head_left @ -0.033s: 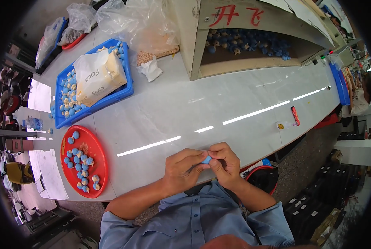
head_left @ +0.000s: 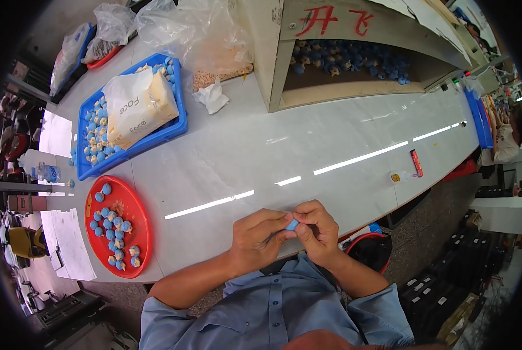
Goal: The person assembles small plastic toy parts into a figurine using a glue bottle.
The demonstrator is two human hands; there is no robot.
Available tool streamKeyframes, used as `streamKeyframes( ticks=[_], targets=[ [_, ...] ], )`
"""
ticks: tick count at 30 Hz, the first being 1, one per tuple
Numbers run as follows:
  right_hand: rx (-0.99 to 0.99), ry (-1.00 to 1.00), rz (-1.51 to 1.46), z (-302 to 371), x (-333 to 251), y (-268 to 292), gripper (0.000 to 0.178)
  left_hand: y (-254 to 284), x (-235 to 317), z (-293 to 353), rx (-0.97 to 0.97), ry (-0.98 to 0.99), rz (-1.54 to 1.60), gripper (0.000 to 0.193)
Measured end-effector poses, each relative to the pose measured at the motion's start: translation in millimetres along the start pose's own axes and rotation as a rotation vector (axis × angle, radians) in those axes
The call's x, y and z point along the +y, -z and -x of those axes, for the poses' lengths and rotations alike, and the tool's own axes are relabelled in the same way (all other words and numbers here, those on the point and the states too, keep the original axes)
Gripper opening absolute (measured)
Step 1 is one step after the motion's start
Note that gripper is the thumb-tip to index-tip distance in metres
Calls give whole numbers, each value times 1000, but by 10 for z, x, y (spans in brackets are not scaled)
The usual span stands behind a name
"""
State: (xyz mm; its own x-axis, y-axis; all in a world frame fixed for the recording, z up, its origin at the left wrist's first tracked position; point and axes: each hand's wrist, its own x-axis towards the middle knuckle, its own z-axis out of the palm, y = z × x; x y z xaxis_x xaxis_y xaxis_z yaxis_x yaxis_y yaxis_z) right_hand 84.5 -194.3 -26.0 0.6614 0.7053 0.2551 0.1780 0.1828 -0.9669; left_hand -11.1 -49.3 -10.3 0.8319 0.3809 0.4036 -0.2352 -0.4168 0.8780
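Observation:
Close to the table's near edge, my left hand (head_left: pixel 260 238) and my right hand (head_left: pixel 317 233) meet in front of my shirt. Between their fingertips they pinch a small blue piece (head_left: pixel 292 224), mostly covered by the fingers. Both hands are closed on it, thumbs pressed against its near side. To the left lies a round red tray (head_left: pixel 143 233) holding several small blue-and-cream round pieces (head_left: pixel 110 224). Behind that tray, a blue rectangular tray (head_left: pixel 132 153) holds more such pieces, with a soft pack of tissues (head_left: pixel 141 108) resting on top.
A metal cabinet (head_left: pixel 275 70) stands at the back, blue pieces (head_left: pixel 348 58) heaped inside its opening. Beside it are a crumpled tissue (head_left: pixel 212 98) and a clear plastic bag (head_left: pixel 197 35). A red lighter-like object (head_left: pixel 416 163) lies at the right. A lined bin (head_left: pixel 369 251) sits below the edge.

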Motion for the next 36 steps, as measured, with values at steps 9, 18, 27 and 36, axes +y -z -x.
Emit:
streamKeyframes(
  ticks=[9, 18, 27, 36],
  targets=[
    [-12, -7, -5, -8, -26, 5, 12, 4, -3, -20, -16, -22, -54, 29],
    [-28, 13, 23, -9, -27, 20, 12, -16, -1, -12, -1, -34, -43, 30],
    [-15, 15, 4, -10, -22, 7, 11, -35, -10, -6, 18, -42, -38, 29],
    [-19, -25, -38, -13, -60, -10, 9, -13, -6, 10, -6, -22, -19, 27]
  ],
)
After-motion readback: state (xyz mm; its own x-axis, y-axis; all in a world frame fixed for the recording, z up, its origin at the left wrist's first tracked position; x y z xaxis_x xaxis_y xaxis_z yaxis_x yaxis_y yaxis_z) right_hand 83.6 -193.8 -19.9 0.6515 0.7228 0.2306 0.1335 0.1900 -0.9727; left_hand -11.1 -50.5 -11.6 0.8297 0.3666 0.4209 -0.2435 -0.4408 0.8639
